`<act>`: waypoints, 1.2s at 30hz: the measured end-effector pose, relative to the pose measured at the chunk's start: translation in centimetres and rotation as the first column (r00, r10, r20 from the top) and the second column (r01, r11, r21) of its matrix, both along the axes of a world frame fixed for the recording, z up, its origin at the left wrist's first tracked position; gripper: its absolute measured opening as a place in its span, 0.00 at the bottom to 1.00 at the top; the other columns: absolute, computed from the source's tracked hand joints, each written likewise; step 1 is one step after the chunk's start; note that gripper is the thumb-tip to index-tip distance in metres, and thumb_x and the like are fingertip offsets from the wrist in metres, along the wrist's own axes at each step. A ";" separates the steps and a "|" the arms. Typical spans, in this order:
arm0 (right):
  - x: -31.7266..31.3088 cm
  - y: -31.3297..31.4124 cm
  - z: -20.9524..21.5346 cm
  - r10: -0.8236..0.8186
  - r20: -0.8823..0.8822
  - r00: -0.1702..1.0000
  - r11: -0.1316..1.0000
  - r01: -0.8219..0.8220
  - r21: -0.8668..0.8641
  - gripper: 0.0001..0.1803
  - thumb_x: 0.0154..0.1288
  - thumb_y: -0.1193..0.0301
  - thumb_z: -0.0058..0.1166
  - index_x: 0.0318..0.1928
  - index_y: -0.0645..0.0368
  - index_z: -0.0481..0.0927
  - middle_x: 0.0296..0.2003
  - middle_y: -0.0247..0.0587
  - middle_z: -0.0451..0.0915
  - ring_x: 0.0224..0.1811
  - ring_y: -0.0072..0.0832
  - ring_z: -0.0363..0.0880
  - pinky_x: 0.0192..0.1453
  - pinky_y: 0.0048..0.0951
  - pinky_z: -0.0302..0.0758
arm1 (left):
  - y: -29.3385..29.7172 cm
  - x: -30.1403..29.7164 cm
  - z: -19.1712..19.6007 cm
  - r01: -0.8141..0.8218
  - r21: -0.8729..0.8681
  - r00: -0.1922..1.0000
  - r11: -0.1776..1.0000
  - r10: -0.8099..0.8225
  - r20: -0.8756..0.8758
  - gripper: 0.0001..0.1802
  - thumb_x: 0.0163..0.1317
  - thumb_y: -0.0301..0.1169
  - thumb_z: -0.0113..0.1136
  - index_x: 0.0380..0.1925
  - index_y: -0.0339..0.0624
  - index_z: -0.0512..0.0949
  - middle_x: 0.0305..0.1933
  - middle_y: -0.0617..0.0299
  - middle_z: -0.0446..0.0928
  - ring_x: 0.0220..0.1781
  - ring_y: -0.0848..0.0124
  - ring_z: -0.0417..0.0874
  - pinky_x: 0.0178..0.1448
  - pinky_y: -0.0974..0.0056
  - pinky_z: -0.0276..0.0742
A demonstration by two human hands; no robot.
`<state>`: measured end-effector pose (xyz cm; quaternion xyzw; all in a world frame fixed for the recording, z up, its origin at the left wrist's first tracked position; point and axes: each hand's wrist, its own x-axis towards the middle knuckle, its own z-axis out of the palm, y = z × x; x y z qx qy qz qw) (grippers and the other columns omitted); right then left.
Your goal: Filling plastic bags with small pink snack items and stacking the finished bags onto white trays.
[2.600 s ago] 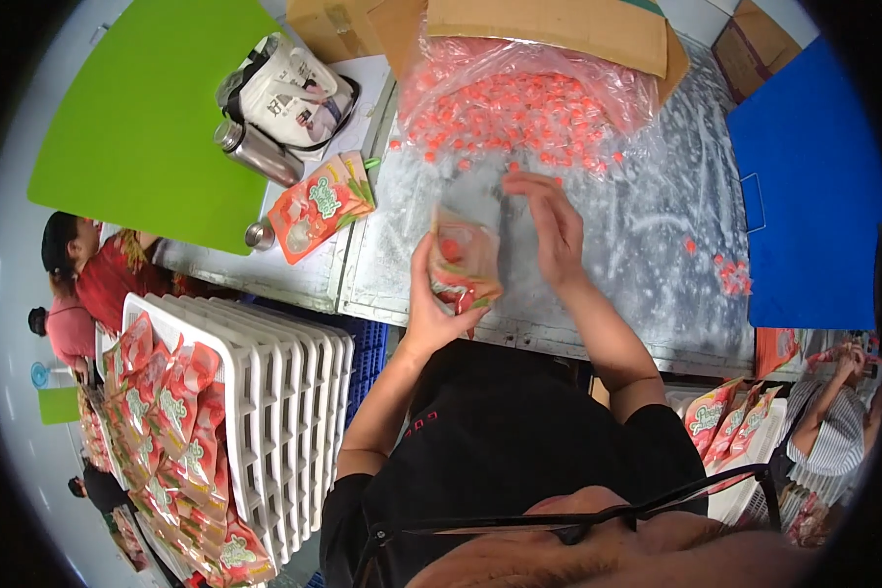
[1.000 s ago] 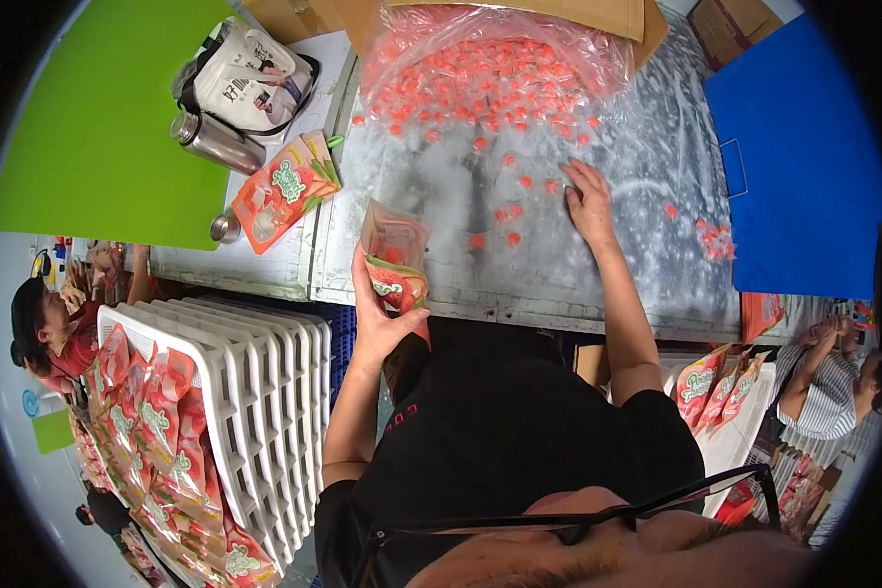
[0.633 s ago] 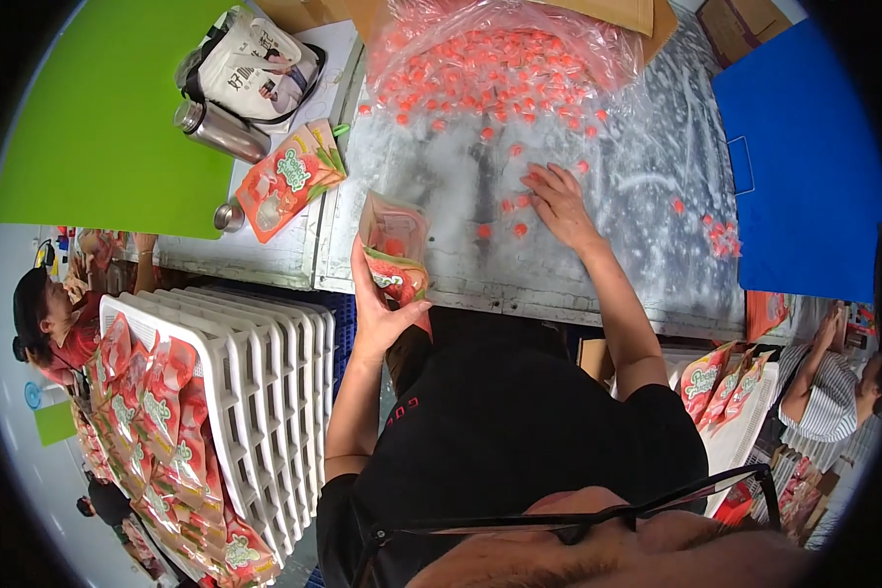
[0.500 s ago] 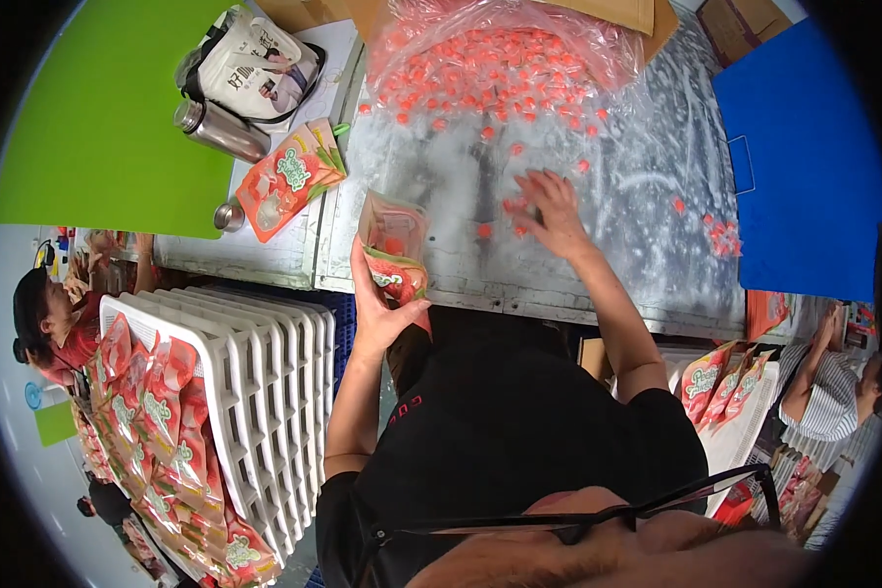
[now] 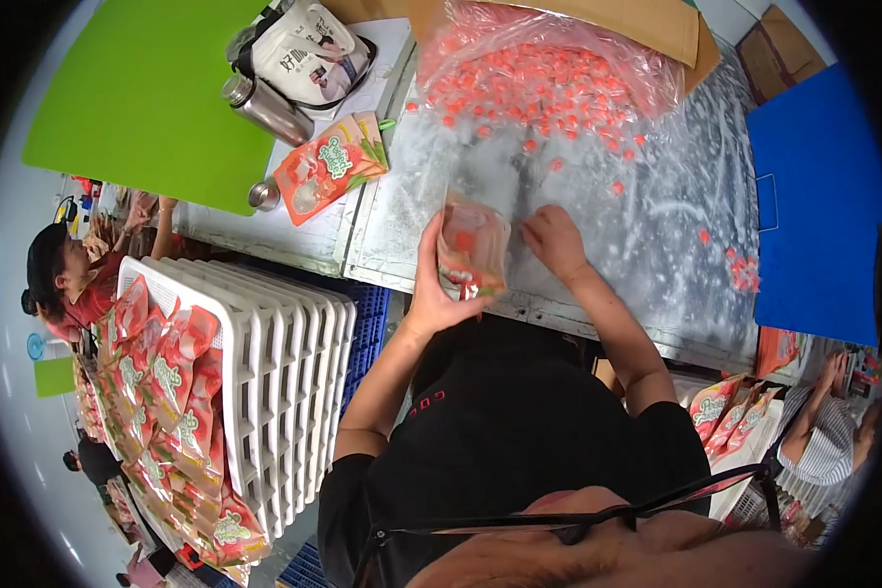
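Observation:
My left hand (image 5: 436,294) grips an open-topped, red printed pouch (image 5: 478,257) by its left side and bottom, above the table's front edge. Through its clear part a red piece shows inside. Just right of the pouch's mouth is my right hand (image 5: 557,243), its fingers curled together; whatever they hold is hidden. Small red wrapped pieces (image 5: 559,88) lie heaped in a clear plastic bag (image 5: 647,83) at the far side of the table. A few loose ones, such as a red wrapped piece (image 5: 617,187), lie scattered nearer.
Flat red pouches (image 5: 328,165), a steel bottle (image 5: 265,110) and a white bag (image 5: 309,54) lie at the far left. Stacked white trays (image 5: 294,392) bear filled pouches on my left. A blue panel (image 5: 813,206) borders the right. A co-worker (image 5: 69,274) is at left.
My right hand has drawn back toward the pouch, its fingers now curled. The loose red pieces that lay beneath it are gone from the table. The view has shifted.

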<state>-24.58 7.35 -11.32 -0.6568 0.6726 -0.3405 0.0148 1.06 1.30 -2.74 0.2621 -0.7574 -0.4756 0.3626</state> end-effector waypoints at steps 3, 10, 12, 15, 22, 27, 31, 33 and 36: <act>0.2 -1.0 3.9 -0.150 0.547 0.823 0.986 0.169 0.016 0.08 0.63 0.71 0.64 0.42 0.56 0.82 0.32 0.27 0.78 0.32 0.24 0.74 0.35 0.26 0.71 | -0.2 -1.0 -0.7 -0.019 0.010 1.000 1.000 0.019 0.000 0.70 0.32 0.30 0.81 0.74 0.36 0.45 0.75 0.43 0.53 0.77 0.51 0.57 0.78 0.50 0.53; 4.9 -1.5 17.1 0.142 0.880 0.453 0.979 0.068 -0.192 0.13 0.72 0.71 0.55 0.53 0.63 0.78 0.34 0.27 0.77 0.34 0.13 0.71 0.38 0.18 0.71 | -0.2 -3.2 -0.1 -0.027 -0.228 0.999 0.973 0.031 0.012 0.69 0.30 0.33 0.84 0.74 0.42 0.50 0.76 0.39 0.49 0.77 0.41 0.52 0.77 0.45 0.53; 5.2 -1.5 17.6 0.102 0.889 0.446 0.994 -0.006 -0.112 0.13 0.71 0.70 0.57 0.52 0.62 0.79 0.37 0.28 0.77 0.37 0.13 0.73 0.40 0.19 0.73 | -0.2 -3.9 0.3 -0.040 -0.274 0.999 0.961 0.045 0.011 0.69 0.30 0.33 0.84 0.74 0.43 0.50 0.76 0.39 0.49 0.77 0.40 0.52 0.77 0.44 0.53; 5.4 -1.6 17.6 0.116 0.895 0.431 0.992 -0.094 -0.084 0.14 0.72 0.67 0.57 0.52 0.61 0.78 0.42 0.30 0.77 0.41 0.15 0.76 0.43 0.20 0.75 | -0.2 -4.4 0.4 -0.084 -0.305 0.996 0.949 0.093 0.016 0.69 0.29 0.32 0.83 0.74 0.42 0.51 0.75 0.39 0.50 0.76 0.39 0.54 0.76 0.43 0.53; 5.0 -1.8 18.5 0.318 0.837 0.445 0.947 -0.182 -0.263 0.21 0.77 0.65 0.36 0.57 0.68 0.74 0.59 0.45 0.73 0.65 0.28 0.65 0.74 0.36 0.56 | -0.2 -5.2 0.6 -0.100 -0.295 0.995 0.950 0.092 -0.039 0.69 0.29 0.31 0.84 0.74 0.42 0.50 0.75 0.39 0.52 0.75 0.39 0.55 0.76 0.43 0.55; 4.6 -2.7 19.0 0.330 0.841 0.429 0.944 -0.139 -0.299 0.21 0.77 0.67 0.35 0.59 0.68 0.71 0.62 0.47 0.71 0.68 0.33 0.64 0.76 0.39 0.53 | 0.0 -6.0 0.5 -0.070 -0.286 0.998 0.956 0.066 -0.024 0.69 0.33 0.31 0.83 0.74 0.39 0.46 0.76 0.40 0.49 0.77 0.46 0.55 0.78 0.48 0.54; 4.0 -3.1 20.4 0.300 0.893 0.337 0.953 -0.068 -0.294 0.21 0.77 0.66 0.35 0.59 0.68 0.71 0.61 0.45 0.72 0.67 0.32 0.66 0.74 0.38 0.57 | 0.3 -6.5 -0.5 -0.004 -0.087 0.992 0.996 -0.007 -0.122 0.70 0.32 0.31 0.84 0.74 0.40 0.47 0.75 0.42 0.51 0.76 0.48 0.56 0.77 0.49 0.56; 3.2 -2.9 20.9 0.293 0.859 0.420 0.953 -0.056 -0.298 0.19 0.76 0.67 0.37 0.58 0.67 0.73 0.59 0.45 0.74 0.65 0.31 0.69 0.71 0.37 0.61 | 0.6 -6.6 -0.7 0.023 0.008 0.992 1.000 -0.022 -0.126 0.70 0.33 0.31 0.84 0.75 0.39 0.45 0.74 0.43 0.51 0.77 0.50 0.56 0.78 0.50 0.56; 2.6 -1.4 23.2 0.237 0.649 0.723 0.971 -0.149 -0.189 0.15 0.72 0.70 0.46 0.53 0.63 0.77 0.54 0.43 0.78 0.58 0.31 0.75 0.63 0.36 0.70 | 0.7 -7.0 -0.6 -0.018 0.247 0.980 0.969 0.066 -0.188 0.71 0.35 0.31 0.83 0.75 0.38 0.42 0.74 0.45 0.52 0.77 0.52 0.55 0.77 0.51 0.56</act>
